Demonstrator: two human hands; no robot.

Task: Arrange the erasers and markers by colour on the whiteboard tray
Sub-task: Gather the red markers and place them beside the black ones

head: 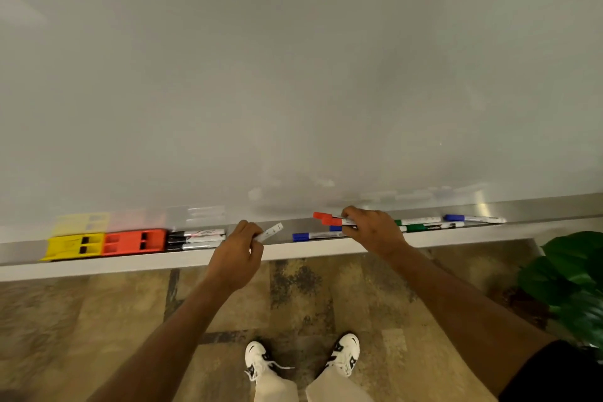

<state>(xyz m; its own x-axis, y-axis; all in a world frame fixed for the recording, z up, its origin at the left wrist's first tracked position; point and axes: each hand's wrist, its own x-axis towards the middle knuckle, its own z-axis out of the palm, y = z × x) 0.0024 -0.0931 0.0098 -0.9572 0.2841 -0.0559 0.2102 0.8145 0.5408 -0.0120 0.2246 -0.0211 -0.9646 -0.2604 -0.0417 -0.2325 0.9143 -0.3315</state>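
On the whiteboard tray (pixel 293 253), a yellow eraser (pixel 73 246) and a red eraser (pixel 133 241) sit side by side at the left, with several black markers (pixel 195 238) stacked just right of them. My left hand (pixel 239 251) grips a marker (pixel 270 232) whose white barrel sticks out to the right; its cap is hidden. My right hand (pixel 372 232) is closed on two red-capped markers (pixel 326 219), caps pointing left. A blue marker (pixel 310 236) lies under them. Green markers (pixel 421 224) and another blue marker (pixel 473 219) lie further right.
The whiteboard (pixel 293 75) fills the upper view. A leafy green plant (pixel 567 277) stands on the floor at the right, below the tray's end. My white shoes (pixel 303 356) are on the patterned floor beneath the tray.
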